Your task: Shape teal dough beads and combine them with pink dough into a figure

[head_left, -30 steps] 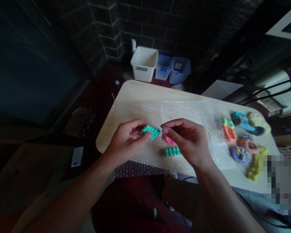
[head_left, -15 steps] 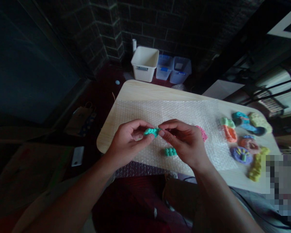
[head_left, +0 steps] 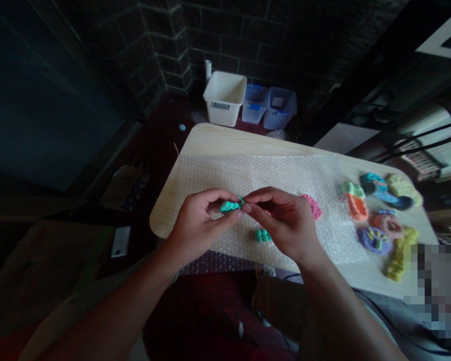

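Note:
A small bumpy green piece (head_left: 230,206), which looks like chunky yarn work, is held up above the bubble wrap. My left hand (head_left: 202,215) pinches it between thumb and fingers, its knobbly end pointing left. The fingertips of my right hand (head_left: 281,215) close on its right end, almost touching my left fingertips. Below my right hand lies a second green bumpy piece (head_left: 263,235), partly covered by that hand. Just beyond the right knuckles sits a pink bumpy piece (head_left: 312,207), also partly hidden.
Bubble wrap (head_left: 218,170) covers much of the pale wooden table (head_left: 169,200). Several soft colourful pieces lie at the right, among them an orange-and-green one (head_left: 356,206), a purple disc (head_left: 375,240) and a yellow strip (head_left: 400,255). Behind the table stands a white bin (head_left: 223,113) beside clear bins (head_left: 280,113).
The green piece has turned slightly in my fingers and its knobbly end has shifted left. My right fingertips have moved a little left, closer to my left hand.

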### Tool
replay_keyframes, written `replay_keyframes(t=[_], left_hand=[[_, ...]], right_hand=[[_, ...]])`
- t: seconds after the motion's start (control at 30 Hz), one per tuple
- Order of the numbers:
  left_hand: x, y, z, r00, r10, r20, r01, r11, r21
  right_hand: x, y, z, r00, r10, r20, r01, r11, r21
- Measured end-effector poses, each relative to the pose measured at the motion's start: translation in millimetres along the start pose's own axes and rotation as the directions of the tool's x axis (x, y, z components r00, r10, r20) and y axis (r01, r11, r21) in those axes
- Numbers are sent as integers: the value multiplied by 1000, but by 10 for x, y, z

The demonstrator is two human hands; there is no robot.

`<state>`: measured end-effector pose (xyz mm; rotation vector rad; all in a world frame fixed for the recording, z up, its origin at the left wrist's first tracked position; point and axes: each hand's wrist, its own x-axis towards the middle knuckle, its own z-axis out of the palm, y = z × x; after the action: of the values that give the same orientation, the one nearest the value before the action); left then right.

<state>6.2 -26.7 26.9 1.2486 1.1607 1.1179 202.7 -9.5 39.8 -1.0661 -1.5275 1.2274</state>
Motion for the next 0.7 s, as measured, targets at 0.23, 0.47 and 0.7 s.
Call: replay_keyframes(t=[0.23, 0.47, 0.7], left_hand=[[-9, -18, -11, 1000, 19, 5, -19, 1000, 23], [2, -22, -13, 1000, 14, 11, -14, 1000, 24], [-1, 7, -3, 1000, 12, 17, -12, 1000, 14]], right_hand=[[-18, -5, 0, 1000, 15, 17, -15, 1000, -7], [-39, -8, -31, 999, 29, 27, -30, 998, 50], [-29, -40, -25, 999, 19, 37, -19, 1000, 3]])
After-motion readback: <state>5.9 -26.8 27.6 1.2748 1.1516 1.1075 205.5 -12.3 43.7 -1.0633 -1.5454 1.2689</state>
